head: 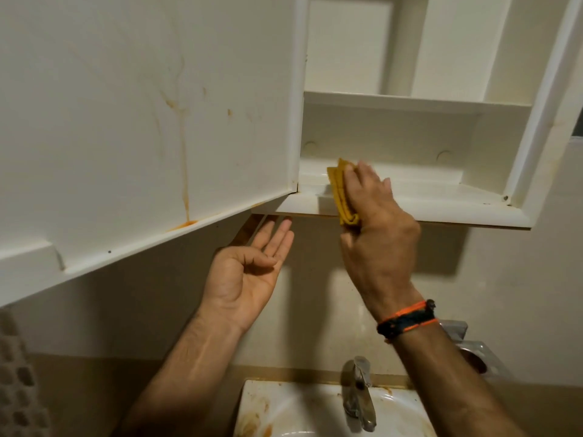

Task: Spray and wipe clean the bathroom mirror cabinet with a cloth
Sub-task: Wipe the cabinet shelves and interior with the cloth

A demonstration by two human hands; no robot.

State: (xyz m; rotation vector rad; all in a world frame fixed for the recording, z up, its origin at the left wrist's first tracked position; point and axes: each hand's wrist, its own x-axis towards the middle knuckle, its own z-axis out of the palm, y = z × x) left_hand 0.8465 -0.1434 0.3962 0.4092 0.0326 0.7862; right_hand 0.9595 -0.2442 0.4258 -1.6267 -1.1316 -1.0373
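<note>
While the cabinet door (142,121) stands swung open on the left, its inner face streaked with orange-brown drip marks, the right hand (375,234) presses a folded yellow cloth (339,190) against the front lip of the mirror cabinet (410,203)'s bottom shelf. That grip is clamped on the cloth, fingers laid over it and the thumb tucked beneath; much of the cloth is hidden under the hand, with only its left edge and a lower fold showing. A dark and orange wristband (407,318) circles the right wrist. Just below the cabinet's underside the left hand (252,272) is held palm up, fingers apart and loosely bent, holding nothing. The mirror side of the door faces away and cannot be seen. At the bottom edge a stained sink (284,414) and a metal tap (359,392) are cut off by the frame, and a textured towel (15,380) is only partly visible at the lower left.
</note>
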